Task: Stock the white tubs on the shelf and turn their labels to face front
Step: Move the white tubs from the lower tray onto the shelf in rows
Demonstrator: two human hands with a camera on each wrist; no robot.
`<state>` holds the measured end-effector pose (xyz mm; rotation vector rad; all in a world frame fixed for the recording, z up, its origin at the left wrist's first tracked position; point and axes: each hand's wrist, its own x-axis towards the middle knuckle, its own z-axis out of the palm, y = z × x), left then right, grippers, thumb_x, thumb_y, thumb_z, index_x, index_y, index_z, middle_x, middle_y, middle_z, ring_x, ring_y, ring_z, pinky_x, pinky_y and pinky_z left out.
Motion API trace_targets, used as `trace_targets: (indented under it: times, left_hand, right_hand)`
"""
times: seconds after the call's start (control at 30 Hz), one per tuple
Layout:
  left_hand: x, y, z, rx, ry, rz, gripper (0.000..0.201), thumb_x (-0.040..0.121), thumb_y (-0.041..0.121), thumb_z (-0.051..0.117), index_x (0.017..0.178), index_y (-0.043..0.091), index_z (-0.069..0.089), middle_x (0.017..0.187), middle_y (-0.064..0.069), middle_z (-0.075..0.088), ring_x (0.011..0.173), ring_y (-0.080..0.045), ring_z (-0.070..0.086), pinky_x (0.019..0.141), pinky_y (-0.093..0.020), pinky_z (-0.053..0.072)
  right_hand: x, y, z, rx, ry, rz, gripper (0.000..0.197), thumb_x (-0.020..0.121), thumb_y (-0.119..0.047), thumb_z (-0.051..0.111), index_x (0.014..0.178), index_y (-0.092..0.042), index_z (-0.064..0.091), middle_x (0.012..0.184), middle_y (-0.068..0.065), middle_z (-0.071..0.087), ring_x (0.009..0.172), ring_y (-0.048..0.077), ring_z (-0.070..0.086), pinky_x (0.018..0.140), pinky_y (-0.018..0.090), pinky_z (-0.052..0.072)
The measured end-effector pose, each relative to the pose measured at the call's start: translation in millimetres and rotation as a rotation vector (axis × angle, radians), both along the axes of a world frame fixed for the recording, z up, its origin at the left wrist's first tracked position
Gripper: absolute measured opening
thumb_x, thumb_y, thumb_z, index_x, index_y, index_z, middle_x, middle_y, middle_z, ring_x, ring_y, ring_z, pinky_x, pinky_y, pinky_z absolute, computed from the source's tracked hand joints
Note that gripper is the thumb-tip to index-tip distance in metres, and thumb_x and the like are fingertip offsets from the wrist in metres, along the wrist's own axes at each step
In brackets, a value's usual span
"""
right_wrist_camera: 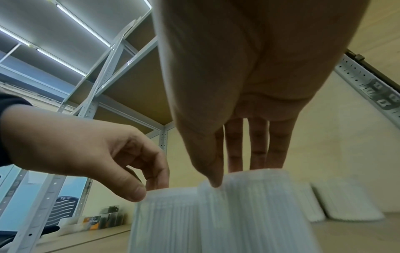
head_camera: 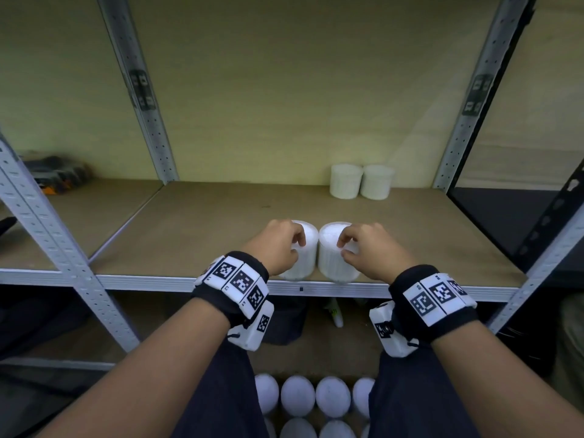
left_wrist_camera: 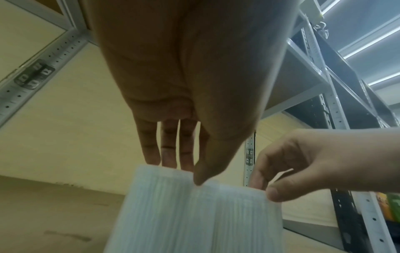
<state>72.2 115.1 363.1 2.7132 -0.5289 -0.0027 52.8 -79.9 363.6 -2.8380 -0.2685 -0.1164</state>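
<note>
**Two ribbed white tubs being gripped at the front edge of the shelf**

A grey metal shelving unit (head_camera: 151,128) with perforated uprights is filling the head view, and its brown board shelf (head_camera: 202,222) is carrying four tubs. Below the shelf, between the person's dark trouser legs, rows of round white lids (head_camera: 298,395) are showing, packed close together.

Two white tubs (head_camera: 361,181) are standing upright and touching each other at the back right of the shelf, against the pale wall. At the front edge, two more are standing side by side, just touching: the left front tub (head_camera: 305,251) and the right front tub (head_camera: 335,257), both with finely ribbed sides. No label is legible on any of them.

The left hand (head_camera: 278,245) is curling over the top rim of the left front tub, thumb on the near side and fingers on the far side, as the left wrist view shows. The right hand (head_camera: 371,248) is gripping the rim of the right front tub in the same way, with its thumb (right_wrist_camera: 213,174) pressing the near edge. The hands are working close together, one tub each. Black bands with white coded markers (head_camera: 240,281) are wrapping both wrists.

At the far left, on the neighbouring shelf, a blurred dark and orange object (head_camera: 60,178) is lying.
</note>
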Motion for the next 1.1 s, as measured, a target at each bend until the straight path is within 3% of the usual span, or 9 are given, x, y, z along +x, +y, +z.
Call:
trace_targets:
  times: [0.23, 0.37, 0.5, 0.7, 0.9, 1.0, 1.1]
  left_hand:
    - [21, 1, -7, -0.081, -0.042, 0.036, 0.027, 0.09, 0.001, 0.051, 0.11, 0.014, 0.063, 0.124, -0.003, 0.058, 0.114, -0.018, 0.053, 0.082, -0.019, 0.037]
    - [45, 2, -9, -0.077, -0.062, 0.049, 0.028, 0.09, -0.001, 0.051, 0.11, 0.012, 0.064, 0.124, -0.006, 0.061, 0.115, -0.02, 0.056, 0.083, -0.019, 0.04]
    - [76, 0, -7, -0.077, -0.056, 0.064, 0.029, 0.089, -0.003, 0.05, 0.109, 0.012, 0.066, 0.122, -0.006, 0.064, 0.11, -0.022, 0.06, 0.088, -0.027, 0.048]
    - [127, -3, -11, -0.103, -0.066, 0.101, 0.029, 0.089, -0.002, 0.051, 0.109, 0.012, 0.067, 0.122, -0.005, 0.064, 0.112, -0.021, 0.059, 0.088, -0.023, 0.043]
    - [176, -7, -16, -0.139, -0.045, 0.123, 0.026, 0.089, 0.0, 0.054, 0.107, 0.011, 0.069, 0.121, -0.007, 0.064, 0.111, -0.022, 0.059, 0.09, -0.025, 0.044]
    - [201, -8, -20, -0.154, -0.075, 0.134, 0.025, 0.088, 0.0, 0.054, 0.105, 0.011, 0.069, 0.118, -0.009, 0.063, 0.112, -0.024, 0.056, 0.095, -0.028, 0.045]
    - [222, -9, -22, -0.141, -0.105, 0.135, 0.025, 0.088, 0.0, 0.055, 0.105, 0.01, 0.07, 0.117, -0.009, 0.064, 0.11, -0.024, 0.058, 0.092, -0.025, 0.044]
  right_hand:
    - [24, 3, -1, -0.018, -0.028, -0.02, 0.02, 0.091, -0.025, 0.057, 0.107, -0.023, 0.068, 0.12, -0.002, 0.067, 0.112, 0.017, 0.06, 0.092, 0.027, 0.042]
    - [49, 6, -1, -0.012, -0.024, -0.033, 0.02, 0.09, -0.022, 0.058, 0.106, -0.021, 0.069, 0.119, -0.001, 0.067, 0.11, 0.02, 0.061, 0.092, 0.03, 0.042]
    - [82, 7, -3, -0.006, -0.028, -0.047, 0.017, 0.088, -0.019, 0.059, 0.102, -0.019, 0.07, 0.114, 0.0, 0.068, 0.109, 0.022, 0.06, 0.089, 0.029, 0.042]
    - [138, 5, -9, 0.053, -0.027, -0.059, 0.015, 0.086, -0.012, 0.06, 0.098, -0.013, 0.07, 0.108, 0.005, 0.069, 0.097, 0.023, 0.064, 0.075, 0.027, 0.046]
    - [188, 5, -14, 0.055, -0.014, -0.053, 0.014, 0.087, -0.012, 0.06, 0.098, -0.01, 0.069, 0.109, 0.007, 0.069, 0.1, 0.026, 0.064, 0.086, 0.034, 0.052]
    - [210, 4, -16, 0.068, -0.04, -0.045, 0.014, 0.088, -0.012, 0.058, 0.097, -0.009, 0.069, 0.108, 0.008, 0.069, 0.099, 0.027, 0.064, 0.084, 0.031, 0.049]
    - [230, 5, -18, 0.068, -0.071, -0.052, 0.013, 0.088, -0.011, 0.058, 0.097, -0.009, 0.068, 0.107, 0.008, 0.07, 0.098, 0.027, 0.064, 0.08, 0.028, 0.045]
